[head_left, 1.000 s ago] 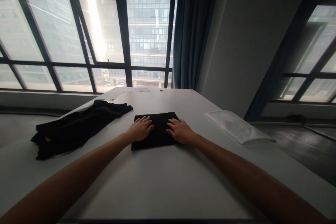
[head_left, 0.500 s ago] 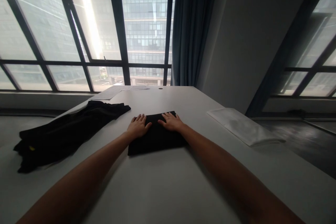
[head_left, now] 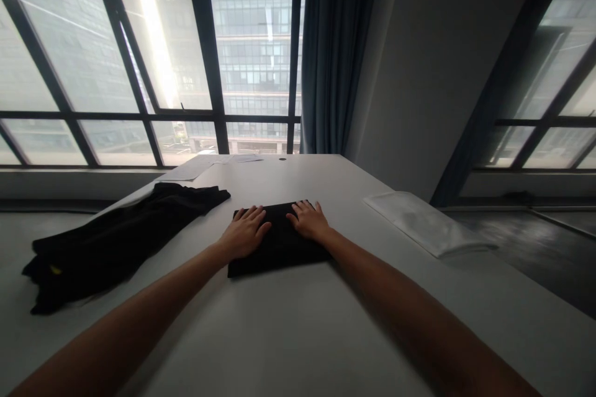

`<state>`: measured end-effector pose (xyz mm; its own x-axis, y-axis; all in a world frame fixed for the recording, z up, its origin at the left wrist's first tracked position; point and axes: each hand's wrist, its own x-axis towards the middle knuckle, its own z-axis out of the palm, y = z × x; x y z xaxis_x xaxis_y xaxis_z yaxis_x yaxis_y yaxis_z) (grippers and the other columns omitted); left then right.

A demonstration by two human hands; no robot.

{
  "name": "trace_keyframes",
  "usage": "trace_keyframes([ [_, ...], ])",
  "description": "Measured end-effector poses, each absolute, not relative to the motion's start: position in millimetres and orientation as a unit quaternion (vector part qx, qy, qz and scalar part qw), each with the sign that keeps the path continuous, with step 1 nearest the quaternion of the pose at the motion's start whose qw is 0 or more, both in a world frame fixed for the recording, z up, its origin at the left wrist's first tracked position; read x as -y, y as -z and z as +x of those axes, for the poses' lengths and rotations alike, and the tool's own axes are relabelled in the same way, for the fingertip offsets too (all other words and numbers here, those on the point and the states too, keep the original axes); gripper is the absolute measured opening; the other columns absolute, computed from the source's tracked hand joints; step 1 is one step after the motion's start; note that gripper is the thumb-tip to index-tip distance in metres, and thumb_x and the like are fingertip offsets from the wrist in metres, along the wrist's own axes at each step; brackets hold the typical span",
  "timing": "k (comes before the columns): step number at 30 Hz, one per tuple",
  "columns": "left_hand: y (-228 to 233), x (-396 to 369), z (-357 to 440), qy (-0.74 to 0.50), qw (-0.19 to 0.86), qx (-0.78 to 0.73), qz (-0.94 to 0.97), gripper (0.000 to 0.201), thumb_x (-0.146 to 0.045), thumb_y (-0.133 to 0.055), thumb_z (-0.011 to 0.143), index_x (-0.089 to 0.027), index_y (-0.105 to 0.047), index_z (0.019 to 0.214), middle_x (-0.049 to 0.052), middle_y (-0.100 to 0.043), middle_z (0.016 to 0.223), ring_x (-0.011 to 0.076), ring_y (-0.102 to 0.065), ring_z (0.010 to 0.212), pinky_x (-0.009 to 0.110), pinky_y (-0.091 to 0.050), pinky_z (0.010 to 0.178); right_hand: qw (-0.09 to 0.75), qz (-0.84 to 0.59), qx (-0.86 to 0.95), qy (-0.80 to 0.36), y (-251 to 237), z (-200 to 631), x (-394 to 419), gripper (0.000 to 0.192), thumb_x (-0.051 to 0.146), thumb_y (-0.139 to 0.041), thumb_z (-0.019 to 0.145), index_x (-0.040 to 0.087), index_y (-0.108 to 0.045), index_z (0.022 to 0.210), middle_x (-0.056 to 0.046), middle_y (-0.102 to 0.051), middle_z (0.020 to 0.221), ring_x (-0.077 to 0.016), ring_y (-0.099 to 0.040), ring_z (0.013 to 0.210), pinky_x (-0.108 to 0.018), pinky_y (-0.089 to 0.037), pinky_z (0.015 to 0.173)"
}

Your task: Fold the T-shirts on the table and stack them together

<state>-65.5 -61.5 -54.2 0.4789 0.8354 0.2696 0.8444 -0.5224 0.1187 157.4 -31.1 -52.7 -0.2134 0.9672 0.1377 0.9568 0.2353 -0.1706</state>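
Left hand (head_left: 244, 231) & right hand (head_left: 308, 221) spread flat on folded black cloth (head_left: 278, 247); long axis left-right.

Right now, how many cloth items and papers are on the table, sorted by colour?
Black cloth: 2, the folded cloth under the left hand and right hand, and the loose garment.
White folded cloth: 1.
White papers: 2 at least, far edge.
Total: 5.

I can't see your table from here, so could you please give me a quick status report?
Left hand and right hand flat, open, on folded black cloth. Loose black garment apart to the left, white folded sheet to the right.
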Motion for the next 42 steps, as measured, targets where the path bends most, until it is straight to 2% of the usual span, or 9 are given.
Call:
trace_keyframes([
  [4,62,94,-53,0.136,-0.036,0.418,-0.897,0.067,-0.060,-0.028,0.099,-0.022,-0.035,0.153,0.006,-0.029,0.161,0.0236,-0.020,0.150,0.043,-0.011,0.122,0.111,-0.563,0.817,-0.050,54,149,63,0.070,0.060,-0.018,0.100,0.020,-0.034,0.154,-0.008,-0.026,0.162,-0.0256,-0.015,0.150,-0.051,-0.005,0.120],
  [11,69,92,-77,0.109,-0.091,0.451,-0.881,0.070,-0.063,-0.029,0.097,-0.023,-0.030,0.155,0.006,-0.021,0.163,0.0250,-0.014,0.152,0.046,-0.010,0.122,0.093,-0.597,0.795,-0.052,60,161,81,0.070,0.061,-0.021,0.100,0.017,-0.034,0.154,-0.010,-0.027,0.161,-0.0266,-0.017,0.150,-0.048,-0.008,0.121],
  [18,74,94,-93,0.116,-0.106,0.477,-0.865,0.070,-0.062,-0.023,0.099,-0.022,-0.029,0.155,0.005,-0.015,0.164,0.0239,-0.007,0.152,0.047,-0.007,0.123,0.162,-0.690,0.705,-0.015,54,191,77,0.066,0.052,-0.045,0.097,0.009,-0.043,0.147,-0.022,-0.044,0.149,-0.0342,-0.039,0.138,-0.048,-0.030,0.113],
  [24,65,84,-116,0.073,-0.079,0.582,-0.806,0.084,-0.070,-0.028,0.093,-0.016,-0.022,0.157,0.010,-0.005,0.164,0.0279,-0.001,0.152,0.052,-0.006,0.121,0.269,-0.716,0.580,-0.279,44,228,70,0.077,0.054,-0.069,0.083,0.005,-0.050,0.139,-0.022,-0.063,0.130,-0.0316,-0.061,0.118,-0.037,-0.051,0.096],
  [27,63,81,-128,0.063,-0.089,0.618,-0.779,0.089,-0.073,-0.032,0.089,-0.018,-0.017,0.159,0.013,-0.005,0.164,0.0304,-0.003,0.152,0.054,-0.010,0.120,0.314,-0.652,0.524,-0.449,40,225,71,0.073,0.063,-0.072,0.076,0.004,-0.066,0.117,-0.020,-0.073,0.107,-0.0303,-0.070,0.099,-0.036,-0.058,0.082],
  [30,63,85,-130,0.051,-0.118,0.615,-0.778,0.088,-0.070,-0.028,0.091,-0.017,-0.011,0.159,0.014,-0.013,0.164,0.0296,-0.007,0.152,0.056,-0.009,0.119,0.329,-0.598,0.526,-0.508,39,218,73,0.060,0.061,-0.074,0.075,0.007,-0.071,0.102,-0.016,-0.076,0.090,-0.0269,-0.072,0.087,-0.036,-0.058,0.081],
  [33,62,89,-127,0.060,-0.130,0.604,-0.784,0.083,-0.066,-0.020,0.094,-0.016,-0.010,0.159,0.013,-0.019,0.163,0.0292,-0.008,0.152,0.057,-0.007,0.119,0.333,-0.583,0.585,-0.455,37,222,72,0.045,0.048,-0.071,0.083,0.010,-0.070,0.105,-0.012,-0.076,0.091,-0.0244,-0.071,0.085,-0.036,-0.057,0.083],
  [37,62,90,-128,0.057,-0.131,0.591,-0.794,0.079,-0.063,-0.014,0.096,-0.016,-0.013,0.159,0.011,-0.018,0.163,0.0301,-0.008,0.152,0.059,-0.008,0.118,0.294,-0.651,0.679,-0.172,19,252,59,0.029,0.029,-0.063,0.088,0.012,-0.067,0.111,-0.013,-0.073,0.108,-0.0244,-0.068,0.098,-0.034,-0.051,0.089],
  [42,67,88,-129,0.021,-0.097,0.584,-0.806,0.078,-0.063,-0.018,0.095,-0.016,-0.026,0.157,0.010,-0.014,0.164,0.0330,-0.006,0.152,0.060,-0.008,0.118,0.213,-0.686,0.692,0.071,-25,311,40,0.041,0.030,-0.059,0.089,0.016,-0.061,0.128,-0.013,-0.067,0.124,-0.0274,-0.062,0.115,-0.035,-0.047,0.096],
])
